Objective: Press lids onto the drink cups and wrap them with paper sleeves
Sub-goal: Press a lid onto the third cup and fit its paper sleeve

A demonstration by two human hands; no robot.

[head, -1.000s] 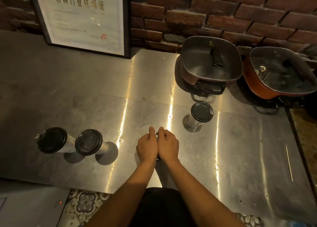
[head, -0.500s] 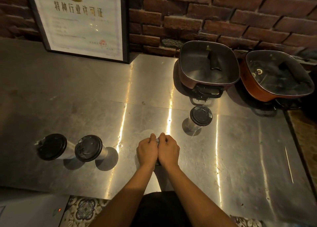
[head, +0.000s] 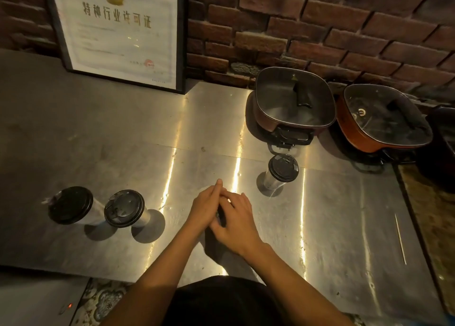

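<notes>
Both hands meet mid-counter (head: 344,202): left hand (head: 206,206) and right hand (head: 237,221) overlap, fingers straight, laid flat over something. I see only a dark sliver (head: 220,219) between them; cup or lid, can't tell. Lidded cups stand apart from the hands: left pair (head: 124,208), rear-right cup (head: 283,167).

Overall dim, warm orange cast. Metal counter (head: 73,129): four bright vertical glare streaks through the middle of the frame, surface grainy elsewhere. Cup (head: 124,209) at lower left throws a soft round shadow to its lower right. Brick wall (head: 320,30) along the top is dark. Framed certificate (head: 118,30), upper left, carries faint reflections. Wide-angle bending: straight lines lean and curve near the edges.
</notes>
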